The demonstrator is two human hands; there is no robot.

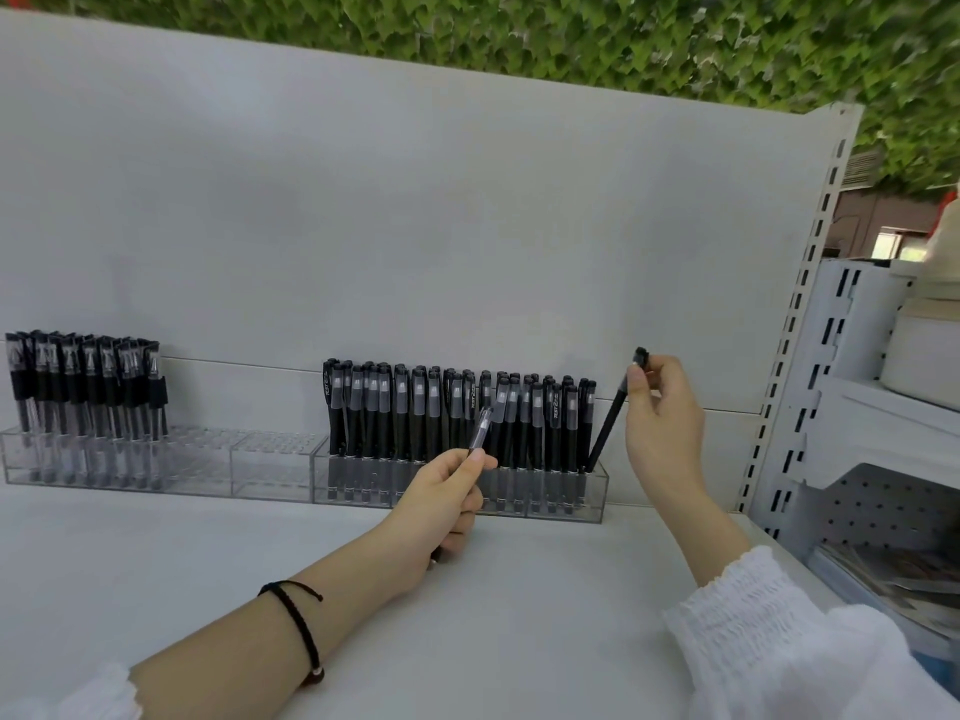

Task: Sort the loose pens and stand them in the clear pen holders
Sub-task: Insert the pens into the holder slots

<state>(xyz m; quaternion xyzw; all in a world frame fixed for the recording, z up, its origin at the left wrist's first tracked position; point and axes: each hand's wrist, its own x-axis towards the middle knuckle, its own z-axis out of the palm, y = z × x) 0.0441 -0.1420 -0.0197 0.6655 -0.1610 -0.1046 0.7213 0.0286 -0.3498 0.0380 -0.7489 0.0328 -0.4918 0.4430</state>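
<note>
Currently, both hands hold pens.
Right hand [662, 428] fingers [638, 389] pinch black pen [608, 428], tip in clear pen holder [592, 493]; left hand [441, 506] grips clear-capped pen [480, 428].

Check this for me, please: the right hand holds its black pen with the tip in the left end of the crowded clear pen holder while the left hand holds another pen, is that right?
Not quite. The head view shows the right hand pinching the black pen with its tip at the right end of the crowded clear pen holder, not the left end. The left hand does hold another pen.
</note>
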